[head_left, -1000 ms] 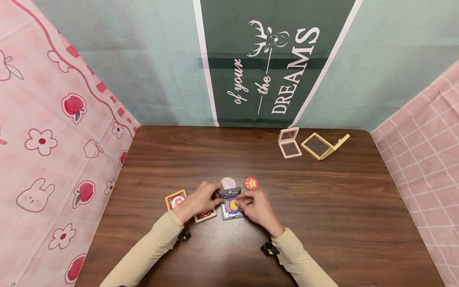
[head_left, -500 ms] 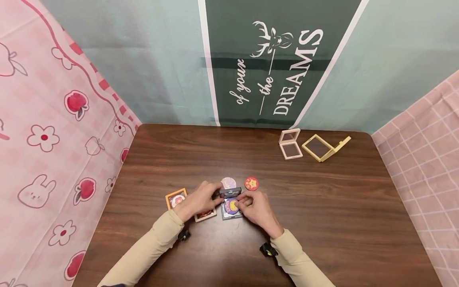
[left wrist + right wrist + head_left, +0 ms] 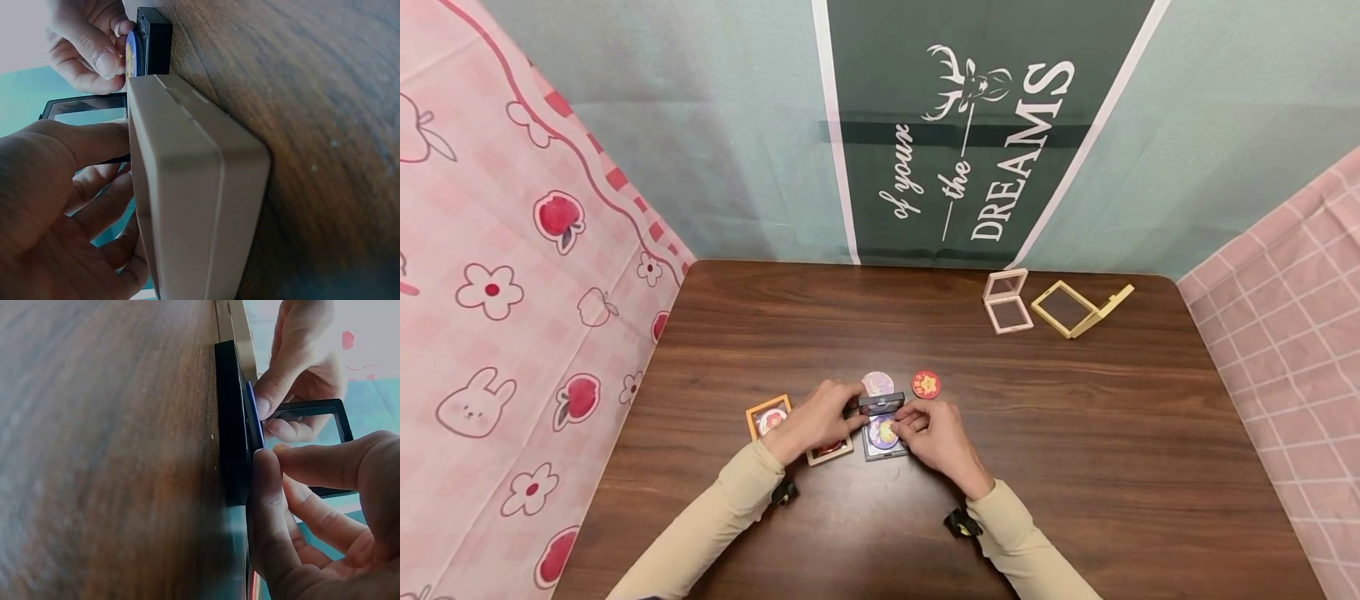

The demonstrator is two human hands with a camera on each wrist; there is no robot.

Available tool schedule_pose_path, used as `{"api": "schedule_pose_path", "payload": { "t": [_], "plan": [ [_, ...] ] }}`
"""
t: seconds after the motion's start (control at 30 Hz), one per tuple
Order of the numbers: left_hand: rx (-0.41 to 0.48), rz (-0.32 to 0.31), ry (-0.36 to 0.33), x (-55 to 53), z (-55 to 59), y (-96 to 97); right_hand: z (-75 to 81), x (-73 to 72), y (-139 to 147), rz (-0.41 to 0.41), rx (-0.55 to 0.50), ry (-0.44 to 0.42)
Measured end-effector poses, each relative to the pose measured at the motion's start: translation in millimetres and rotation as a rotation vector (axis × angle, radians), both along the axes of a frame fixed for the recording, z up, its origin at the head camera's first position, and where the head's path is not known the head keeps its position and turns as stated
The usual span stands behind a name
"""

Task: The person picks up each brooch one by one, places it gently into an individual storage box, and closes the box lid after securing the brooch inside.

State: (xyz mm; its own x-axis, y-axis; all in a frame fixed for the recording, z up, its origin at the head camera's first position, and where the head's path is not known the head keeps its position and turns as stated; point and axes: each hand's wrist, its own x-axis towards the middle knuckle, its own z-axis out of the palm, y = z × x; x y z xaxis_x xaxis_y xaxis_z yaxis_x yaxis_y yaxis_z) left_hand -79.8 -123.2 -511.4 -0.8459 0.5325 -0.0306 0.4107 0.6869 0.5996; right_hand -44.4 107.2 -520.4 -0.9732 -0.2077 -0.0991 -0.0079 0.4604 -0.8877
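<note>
A dark display frame with clear film lies open on the table, its lid (image 3: 881,404) raised and its lower half (image 3: 880,457) flat. My left hand (image 3: 820,421) grips the left side of that lid. With thumb and finger, my right hand (image 3: 942,437) pinches the edge of a round purple badge (image 3: 883,432) lying over the lower half. In the right wrist view the badge (image 3: 255,415) sits slightly tilted against the black frame half (image 3: 232,425). Under my left wrist is a beige frame (image 3: 831,455), large in the left wrist view.
An orange frame (image 3: 768,403) with a badge stands left of the beige one. A pale lilac badge (image 3: 877,383) and a red star badge (image 3: 927,384) lie behind the hands. Open pink (image 3: 1009,317) and yellow frames (image 3: 1063,308) rest near the table's back edge.
The purple badge now shows a bright glare, so its tilt has altered slightly. Both hands keep nearly the same places, and the head view has shifted a little.
</note>
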Motion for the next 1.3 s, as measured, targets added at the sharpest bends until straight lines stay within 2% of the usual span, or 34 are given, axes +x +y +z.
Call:
{"api": "schedule_pose_path", "payload": {
  "t": [0.33, 0.83, 1.03, 1.3],
  "plan": [
    [0.004, 0.006, 0.000, -0.3, 1.0, 0.5, 1.4, -0.5, 1.5, -0.001, -0.006, -0.008],
    [0.004, -0.008, 0.041, 0.4, 2.7, -0.6, 0.1, 0.5, 5.2, -0.003, -0.014, -0.001],
    [0.094, -0.027, 0.058, 2.7, 7.5, -2.3, -2.4, 2.7, 8.5, -0.004, 0.001, 0.031],
    [0.201, -0.032, -0.027, 5.8, 16.5, -1.9, 0.3, 3.9, 12.3, 0.025, 0.059, -0.004]
  ]
}}
